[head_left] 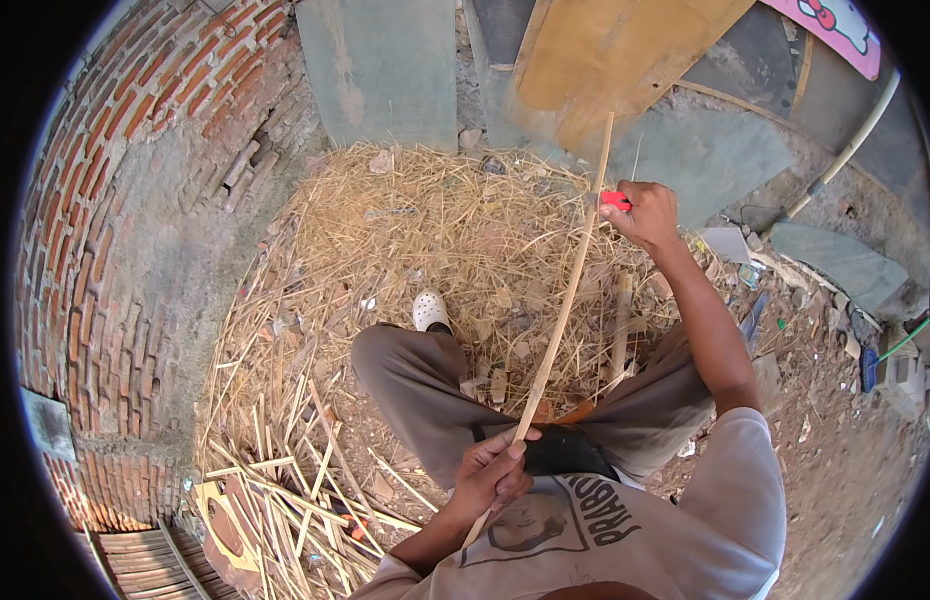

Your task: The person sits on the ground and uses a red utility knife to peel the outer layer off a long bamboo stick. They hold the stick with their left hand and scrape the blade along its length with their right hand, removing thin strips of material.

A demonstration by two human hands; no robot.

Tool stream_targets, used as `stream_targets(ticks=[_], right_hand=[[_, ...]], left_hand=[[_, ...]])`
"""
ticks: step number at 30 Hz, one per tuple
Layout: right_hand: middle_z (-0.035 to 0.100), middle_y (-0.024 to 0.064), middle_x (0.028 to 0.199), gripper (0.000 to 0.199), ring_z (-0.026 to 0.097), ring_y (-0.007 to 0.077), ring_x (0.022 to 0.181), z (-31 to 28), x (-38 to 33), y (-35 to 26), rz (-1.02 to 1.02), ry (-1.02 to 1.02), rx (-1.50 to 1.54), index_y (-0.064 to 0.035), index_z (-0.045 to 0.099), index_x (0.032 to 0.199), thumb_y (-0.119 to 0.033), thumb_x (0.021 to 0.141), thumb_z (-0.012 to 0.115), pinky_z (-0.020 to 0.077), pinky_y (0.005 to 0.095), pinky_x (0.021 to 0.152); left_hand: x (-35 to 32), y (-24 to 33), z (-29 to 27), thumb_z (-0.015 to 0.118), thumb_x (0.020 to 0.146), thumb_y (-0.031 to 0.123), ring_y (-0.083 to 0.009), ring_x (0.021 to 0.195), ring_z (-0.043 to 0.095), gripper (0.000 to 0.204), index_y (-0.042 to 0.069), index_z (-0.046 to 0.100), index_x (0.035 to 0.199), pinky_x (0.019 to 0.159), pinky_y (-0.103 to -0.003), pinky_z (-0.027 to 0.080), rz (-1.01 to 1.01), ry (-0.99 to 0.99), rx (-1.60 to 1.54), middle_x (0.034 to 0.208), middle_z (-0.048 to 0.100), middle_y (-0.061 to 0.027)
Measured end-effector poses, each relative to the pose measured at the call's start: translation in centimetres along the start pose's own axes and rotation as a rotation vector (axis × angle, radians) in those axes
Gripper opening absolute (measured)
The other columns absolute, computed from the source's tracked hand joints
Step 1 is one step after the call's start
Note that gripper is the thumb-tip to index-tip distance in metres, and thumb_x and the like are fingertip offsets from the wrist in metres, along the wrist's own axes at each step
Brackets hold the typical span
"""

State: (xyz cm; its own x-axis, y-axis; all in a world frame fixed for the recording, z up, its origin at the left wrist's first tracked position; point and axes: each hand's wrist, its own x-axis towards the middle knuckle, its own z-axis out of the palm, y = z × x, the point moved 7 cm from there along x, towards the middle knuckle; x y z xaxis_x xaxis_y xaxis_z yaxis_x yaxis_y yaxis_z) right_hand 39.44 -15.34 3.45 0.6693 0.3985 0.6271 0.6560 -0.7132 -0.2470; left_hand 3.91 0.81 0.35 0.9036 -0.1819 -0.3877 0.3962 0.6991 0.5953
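Observation:
A long, pale bamboo strip (567, 315) slants from my lap up and away to the far right. My left hand (493, 474) is closed round its lower part, near my waist. Out at the end of my stretched arm, my right hand (649, 214) grips a red-handled knife (615, 201). The knife meets the strip a little below its far tip; how the blade sits on it is too small to make out. A dark pad (565, 452) lies across my lap beneath the strip.
A pile of cut bamboo strips (295, 500) lies at my lower left. Shavings (425, 220) cover the ground ahead, round a white clog (431, 310) on my foot. A brick wall (95, 300) stands at left; grey sheets (385, 75) and a tan board (615, 60) lean at the back.

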Motion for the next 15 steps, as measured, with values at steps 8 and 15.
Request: stream_targets(ticks=[8,15], right_hand=[[0.065,0.0211,0.07,0.075,0.066,0.0376,0.076,0.6,1.3,10.6,0.584,-0.11,-0.139,-0.0052,0.071,0.076,-0.075,0.083,0.046,0.0495,0.0474,0.069],[0.067,0.0236,0.075,0.085,0.067,0.0382,0.083,-0.7,-0.4,13.0,0.859,-0.242,-0.047,-0.0024,0.071,0.077,-0.08,0.084,0.037,0.0509,0.0448,0.075]], left_hand=[[-2.3,-1.8,-0.9,0.045,0.103,0.016,-0.0058,0.035,0.028,0.029,-0.001,0.056,0.124,0.042,-0.023,0.026,-0.044,-0.003,0.127,0.05,0.035,0.0032],[-2.0,-0.1,-3.2,0.047,0.102,0.014,-0.0045,0.038,0.031,0.029,-0.002,0.056,0.126,0.041,-0.022,0.027,0.043,0.23,0.302,0.052,0.038,0.0023]])
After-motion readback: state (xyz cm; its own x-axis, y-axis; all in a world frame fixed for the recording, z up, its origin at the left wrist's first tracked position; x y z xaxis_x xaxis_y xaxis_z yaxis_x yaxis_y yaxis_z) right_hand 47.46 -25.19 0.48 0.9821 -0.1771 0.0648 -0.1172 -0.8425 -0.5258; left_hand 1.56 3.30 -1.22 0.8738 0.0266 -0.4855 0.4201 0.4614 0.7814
